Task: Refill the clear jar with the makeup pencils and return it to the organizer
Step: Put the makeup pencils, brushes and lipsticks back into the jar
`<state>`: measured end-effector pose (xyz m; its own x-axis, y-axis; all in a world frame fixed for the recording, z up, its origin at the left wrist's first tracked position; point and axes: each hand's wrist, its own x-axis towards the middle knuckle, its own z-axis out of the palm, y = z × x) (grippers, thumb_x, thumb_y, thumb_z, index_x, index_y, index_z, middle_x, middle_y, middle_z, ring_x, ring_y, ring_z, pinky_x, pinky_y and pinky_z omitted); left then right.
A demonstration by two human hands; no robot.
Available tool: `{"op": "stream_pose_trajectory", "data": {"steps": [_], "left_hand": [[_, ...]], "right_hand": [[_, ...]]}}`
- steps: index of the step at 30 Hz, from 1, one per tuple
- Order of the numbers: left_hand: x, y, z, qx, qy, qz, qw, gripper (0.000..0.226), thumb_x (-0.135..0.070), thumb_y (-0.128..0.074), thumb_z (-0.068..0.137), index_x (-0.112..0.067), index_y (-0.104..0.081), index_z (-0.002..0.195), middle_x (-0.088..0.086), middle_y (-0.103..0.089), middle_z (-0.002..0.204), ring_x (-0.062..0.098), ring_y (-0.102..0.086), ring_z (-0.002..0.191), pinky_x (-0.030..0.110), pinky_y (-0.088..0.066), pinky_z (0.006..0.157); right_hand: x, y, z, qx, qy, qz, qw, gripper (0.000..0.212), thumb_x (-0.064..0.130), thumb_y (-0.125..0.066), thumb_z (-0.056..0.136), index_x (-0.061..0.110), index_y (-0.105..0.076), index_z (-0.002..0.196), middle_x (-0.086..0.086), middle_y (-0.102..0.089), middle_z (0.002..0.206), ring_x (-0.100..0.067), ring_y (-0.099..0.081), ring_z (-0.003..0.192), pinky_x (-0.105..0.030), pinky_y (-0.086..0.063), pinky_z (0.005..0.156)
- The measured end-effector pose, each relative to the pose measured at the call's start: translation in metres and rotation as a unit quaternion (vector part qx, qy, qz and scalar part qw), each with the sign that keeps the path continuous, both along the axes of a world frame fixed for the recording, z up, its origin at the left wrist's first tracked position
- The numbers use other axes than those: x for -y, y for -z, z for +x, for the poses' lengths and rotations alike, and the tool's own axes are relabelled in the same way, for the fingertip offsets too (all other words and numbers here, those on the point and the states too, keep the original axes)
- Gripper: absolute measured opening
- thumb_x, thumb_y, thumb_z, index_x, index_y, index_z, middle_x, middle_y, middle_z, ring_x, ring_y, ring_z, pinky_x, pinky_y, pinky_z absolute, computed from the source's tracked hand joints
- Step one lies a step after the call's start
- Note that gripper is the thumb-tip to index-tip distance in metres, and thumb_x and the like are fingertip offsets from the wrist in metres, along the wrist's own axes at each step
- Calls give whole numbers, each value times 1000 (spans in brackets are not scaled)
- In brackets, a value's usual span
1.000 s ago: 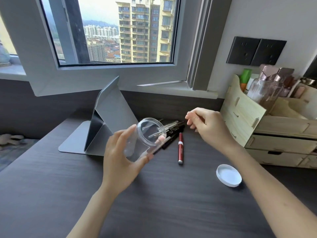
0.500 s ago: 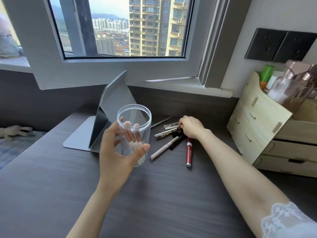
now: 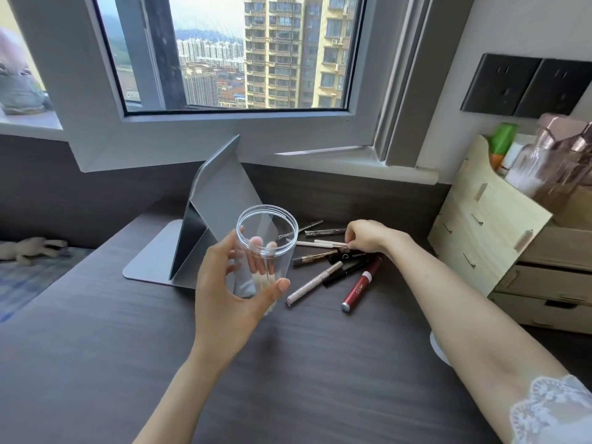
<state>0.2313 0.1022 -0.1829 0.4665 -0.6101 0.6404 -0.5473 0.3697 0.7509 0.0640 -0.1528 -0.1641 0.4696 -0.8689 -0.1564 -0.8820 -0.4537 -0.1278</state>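
Observation:
My left hand (image 3: pixel 232 283) holds the clear jar (image 3: pixel 264 248) upright above the dark desk, its mouth open and nothing inside. Right of it, several makeup pencils (image 3: pixel 323 257) lie scattered on the desk, among them a pale pink one (image 3: pixel 314 283) and a red tube (image 3: pixel 360 288). At the far side of the pile, my right hand (image 3: pixel 368 235) pinches the end of a white pencil (image 3: pixel 330 242) with its fingertips. The wooden organizer (image 3: pixel 499 238) stands at the right against the wall.
A grey folding mirror stand (image 3: pixel 208 219) sits behind the jar. The jar's white lid (image 3: pixel 437 347) peeks out from under my right forearm. Bottles fill the organizer's top (image 3: pixel 551 161). The window frame and sill run along the back, with wall sockets (image 3: pixel 525 86) above the organizer.
The jar went from tilted to upright in my left hand. My right hand dropped onto the pencil pile and now pinches a white pencil; the view moved closer.

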Motion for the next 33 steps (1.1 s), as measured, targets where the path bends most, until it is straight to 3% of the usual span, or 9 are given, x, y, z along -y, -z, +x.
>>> {"op": "stream_pose_trajectory", "data": {"steps": [7, 12, 16, 19, 21, 23, 26, 28, 33], "left_hand": [[0, 1, 1, 7, -4, 1, 1000, 69, -46, -80, 58, -35, -48, 118, -25, -52, 117, 18, -57, 110, 36, -48, 93], [1, 2, 0, 20, 0, 1, 1000, 71, -42, -81, 58, -45, -44, 118, -12, -56, 114, 17, -56, 108, 27, -44, 92], [2, 4, 0, 30, 5, 4, 1000, 71, -44, -81, 58, -33, -48, 120, -7, -57, 111, 17, -56, 106, 21, -43, 91], [1, 3, -3, 56, 1, 5, 998, 73, -45, -78, 58, -25, -50, 122, -3, -59, 109, 21, -56, 103, 32, -45, 90], [1, 3, -6, 93, -11, 3, 996, 74, -39, -81, 58, -26, -49, 124, -5, -58, 110, 18, -54, 101, 31, -43, 90], [0, 3, -10, 142, -25, 4, 989, 76, -35, -81, 58, -26, -49, 126, -10, -53, 111, 13, -49, 100, 25, -40, 89], [-1, 4, -17, 212, -31, 7, 977, 72, -32, -81, 59, -18, -55, 125, -7, -52, 112, 15, -48, 100, 22, -38, 89], [-2, 5, -20, 239, -24, 8, 971, 71, -30, -81, 59, -15, -57, 124, -5, -52, 112, 18, -50, 101, 22, -38, 90], [-6, 6, -22, 246, -13, 18, 969, 74, -29, -81, 57, -15, -55, 125, -1, -55, 114, 18, -49, 103, 25, -40, 90]], "right_hand": [[4, 4, -13, 37, 5, 88, 995, 3, 23, -67, 84, 21, -65, 83, -1, -64, 85, -18, -58, 83, -28, -43, 73], [-7, -1, -25, 110, 5, -1, 994, 7, 28, -63, 87, 24, -68, 89, 1, -65, 90, -19, -60, 88, -30, -45, 75], [-54, -35, -49, 257, 3, -127, 958, 22, 34, -53, 93, 26, -68, 106, 4, -67, 77, -21, -60, 78, -34, -45, 72], [-116, -63, -73, 399, -62, -112, 908, 22, 27, -54, 93, 32, -68, 109, 8, -73, 93, -16, -64, 89, -33, -49, 83], [-157, -81, -85, 372, -137, -129, 909, 31, 17, -49, 94, 35, -65, 113, 13, -65, 81, -10, -59, 79, -21, -45, 73], [-186, -93, -86, 294, -188, -194, 917, 41, 5, -46, 85, 25, -68, 114, 9, -58, 73, -14, -54, 72, -22, -42, 67], [-209, -95, -73, 221, -217, -252, 917, 24, 1, -56, 83, 8, -71, 100, -2, -65, 74, -23, -56, 68, -27, -43, 64], [-217, -90, -61, 216, -197, -231, 928, 8, 7, -66, 83, 8, -65, 90, -4, -63, 71, -24, -58, 65, -29, -43, 60], [-220, -71, -41, 242, -178, -243, 922, 24, 32, -75, 75, 11, -66, 72, -1, -62, 57, -14, -49, 52, -24, -38, 54]]}}
